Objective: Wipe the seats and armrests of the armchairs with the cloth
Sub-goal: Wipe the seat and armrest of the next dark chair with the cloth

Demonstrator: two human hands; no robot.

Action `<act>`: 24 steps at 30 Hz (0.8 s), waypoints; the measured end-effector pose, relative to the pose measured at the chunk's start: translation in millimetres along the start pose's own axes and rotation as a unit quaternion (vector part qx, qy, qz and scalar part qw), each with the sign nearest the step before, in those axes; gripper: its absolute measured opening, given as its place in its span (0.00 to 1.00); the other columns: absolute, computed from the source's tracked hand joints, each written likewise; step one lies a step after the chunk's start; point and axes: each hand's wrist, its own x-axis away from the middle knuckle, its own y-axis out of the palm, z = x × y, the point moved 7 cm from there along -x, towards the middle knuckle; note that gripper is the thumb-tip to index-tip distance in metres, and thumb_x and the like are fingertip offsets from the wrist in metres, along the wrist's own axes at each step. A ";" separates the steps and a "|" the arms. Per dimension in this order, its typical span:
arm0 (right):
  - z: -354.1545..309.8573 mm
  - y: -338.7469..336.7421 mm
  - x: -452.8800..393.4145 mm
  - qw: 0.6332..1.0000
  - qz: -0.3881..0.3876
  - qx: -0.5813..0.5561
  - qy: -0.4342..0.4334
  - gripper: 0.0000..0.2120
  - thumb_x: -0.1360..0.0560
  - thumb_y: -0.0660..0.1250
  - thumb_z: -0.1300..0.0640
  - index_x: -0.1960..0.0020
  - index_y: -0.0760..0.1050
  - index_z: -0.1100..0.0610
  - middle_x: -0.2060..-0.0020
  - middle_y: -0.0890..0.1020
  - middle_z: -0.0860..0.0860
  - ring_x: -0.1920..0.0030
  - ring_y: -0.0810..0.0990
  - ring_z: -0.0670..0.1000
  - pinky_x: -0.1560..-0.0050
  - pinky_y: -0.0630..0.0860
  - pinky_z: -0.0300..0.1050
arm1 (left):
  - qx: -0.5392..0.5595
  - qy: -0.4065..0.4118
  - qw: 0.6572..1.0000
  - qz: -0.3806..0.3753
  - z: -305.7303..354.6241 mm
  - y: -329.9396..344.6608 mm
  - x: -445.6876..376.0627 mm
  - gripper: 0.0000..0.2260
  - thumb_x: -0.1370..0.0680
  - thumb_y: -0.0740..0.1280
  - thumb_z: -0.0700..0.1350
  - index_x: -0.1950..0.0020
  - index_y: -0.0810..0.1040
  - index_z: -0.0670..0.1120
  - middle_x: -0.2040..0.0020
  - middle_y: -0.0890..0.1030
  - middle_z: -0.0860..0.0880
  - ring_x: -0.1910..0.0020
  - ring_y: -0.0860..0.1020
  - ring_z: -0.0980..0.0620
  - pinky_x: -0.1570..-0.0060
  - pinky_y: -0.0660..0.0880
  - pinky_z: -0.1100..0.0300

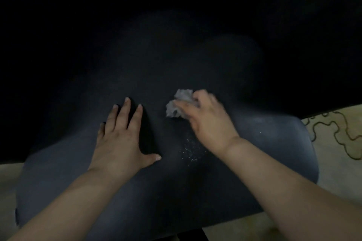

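Note:
A dark grey armchair seat (264, 143) fills the middle of the head view, dimly lit. My right hand (209, 121) grips a crumpled pale grey cloth (179, 103) and holds it down on the seat, right of centre. My left hand (121, 139) lies flat on the seat to the left, fingers straight and spread, thumb out. A patch of pale specks (189, 149) dots the seat between my two wrists. The far part of the chair fades into darkness, and no armrest can be made out.
A light floor with a dark wavy pattern (337, 135) shows at the right edge, and plain light floor (9, 174) at the lower left. Everything beyond the seat is black.

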 end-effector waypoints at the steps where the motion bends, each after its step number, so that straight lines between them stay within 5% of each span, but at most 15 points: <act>1: 23.2 -10.0 0.3 0.998 0.031 0.017 0.042 0.20 0.25 0.63 0.61 0.34 0.74 0.49 0.46 0.73 0.60 0.48 0.72 0.63 0.49 0.74 0.53 | -0.001 0.002 1.000 0.001 -0.5 0.1 0.8 0.59 0.40 0.71 0.71 0.22 0.37 0.55 0.24 0.31 0.54 0.24 0.36 0.50 0.26 0.48 0.46; 5: 88.1 -32.1 26.0 0.962 0.132 0.014 0.240 0.21 0.24 0.62 0.63 0.32 0.72 0.51 0.44 0.70 0.60 0.46 0.70 0.62 0.43 0.71 0.51 | -0.013 0.010 1.000 -0.003 1.6 2.6 4.5 0.59 0.40 0.71 0.71 0.22 0.37 0.55 0.24 0.32 0.55 0.24 0.36 0.50 0.26 0.49 0.46; 8: 29.1 -1.4 37.8 0.986 0.078 -0.024 0.146 0.23 0.27 0.62 0.64 0.34 0.74 0.53 0.48 0.72 0.62 0.51 0.72 0.64 0.49 0.74 0.57 | -0.006 0.007 1.000 -0.010 7.5 4.9 5.6 0.59 0.40 0.72 0.70 0.22 0.37 0.55 0.23 0.32 0.55 0.24 0.37 0.50 0.26 0.48 0.46; 12: -5.3 6.3 47.6 0.999 0.022 -0.015 0.038 0.23 0.29 0.63 0.61 0.35 0.76 0.52 0.51 0.74 0.60 0.55 0.74 0.62 0.55 0.75 0.53 | 0.010 0.007 1.000 -0.020 8.3 4.7 7.4 0.59 0.39 0.73 0.69 0.22 0.38 0.55 0.23 0.32 0.54 0.24 0.37 0.50 0.25 0.47 0.47; 17: 77.7 -28.5 77.4 0.944 0.155 0.020 0.291 0.20 0.25 0.63 0.65 0.33 0.74 0.56 0.46 0.72 0.66 0.48 0.72 0.66 0.45 0.70 0.55 | 0.019 0.027 0.999 -0.035 5.4 5.0 19.0 0.57 0.38 0.74 0.67 0.22 0.39 0.57 0.24 0.31 0.56 0.24 0.37 0.52 0.25 0.50 0.47; 24: -38.2 20.2 84.7 0.991 0.092 -0.008 0.099 0.21 0.29 0.63 0.59 0.36 0.76 0.51 0.50 0.76 0.59 0.56 0.77 0.60 0.58 0.78 0.53 | 0.009 0.030 0.998 -0.058 9.2 6.5 27.8 0.58 0.38 0.74 0.67 0.22 0.40 0.56 0.23 0.32 0.56 0.24 0.36 0.52 0.25 0.51 0.49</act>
